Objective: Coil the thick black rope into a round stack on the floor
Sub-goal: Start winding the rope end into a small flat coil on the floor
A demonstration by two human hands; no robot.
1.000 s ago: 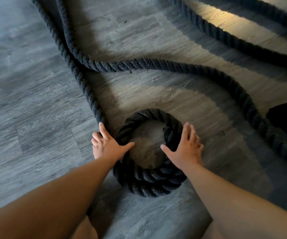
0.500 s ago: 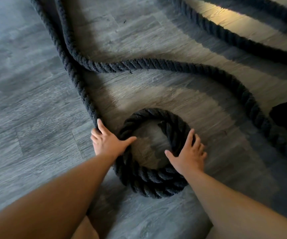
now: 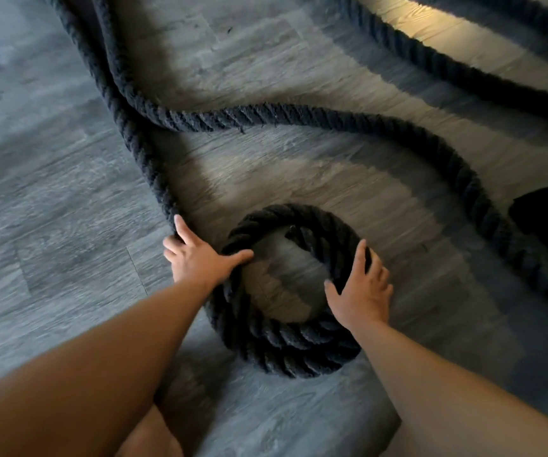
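1. one small ring, perhaps two turns high, is all that is coiled so far: the thick black twisted-fibre rope (image 3: 299, 115) forms a low round coil (image 3: 292, 352) on the grey wood-grain plank floor (image 3: 52, 192), with bare floor showing through its middle.
2. most of the rope is not yet gathered. from the coil's left side a strand runs up and away toward the top left of the view. another long stretch snakes across the middle and down the right side, and more lengths cross the upper right corner. i judge the task barely begun, with many turns left to lay.
3. the left hand (image 3: 200, 260) lies on the coil's left rim, where the loose strand appears to join it. its fingers (image 3: 180, 227) are straight and spread, the forefinger reaching along that strand and the thumb stretched across the top of the rim toward the hollow. it presses and does not clasp.
4. the right hand (image 3: 361, 291) lies over the right rim. its thumb sits on the inner side of the ring. the other fingers (image 3: 361, 255) drape over the top and outer side, spread and only gently bent. as far as i can tell they steady the rope rather than close round it.
5. the coil sits between the two hands and touches both, with its near arc lying free toward the person.
6. a dark boxy object (image 3: 546, 212) sits at the right edge, just beside the loose rope. what it is i cannot tell.
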